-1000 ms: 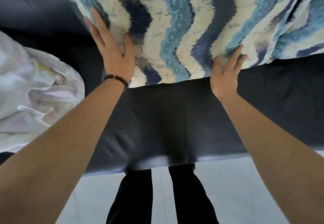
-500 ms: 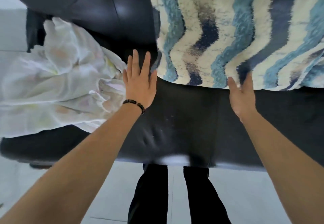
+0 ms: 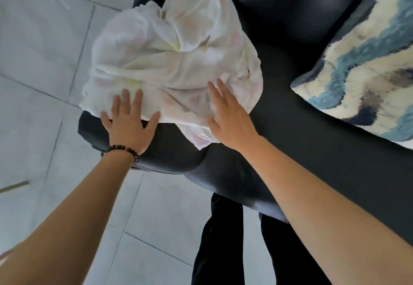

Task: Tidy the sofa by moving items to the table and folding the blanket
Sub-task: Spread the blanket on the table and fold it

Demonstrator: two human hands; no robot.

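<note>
A crumpled white blanket (image 3: 169, 61) with faint pastel prints lies bunched on the left end of the black leather sofa (image 3: 312, 141). My left hand (image 3: 129, 121), a bead bracelet at its wrist, lies flat with fingers spread, its fingertips on the blanket's near edge. My right hand (image 3: 230, 117) is also open, its fingers reaching over the blanket's lower right part. Neither hand grips the cloth. A cushion (image 3: 362, 77) with blue, navy and cream wavy stripes lies on the seat to the right, apart from both hands.
Pale grey floor tiles (image 3: 40, 65) spread out left of the sofa and below it. My dark trousers (image 3: 228, 251) stand against the sofa's front edge. A thin tan strip (image 3: 13, 187) lies on the floor at far left.
Both hands left the striped cushion and moved left to the white blanket. The view swung left, so the cushion now sits at the right edge.
</note>
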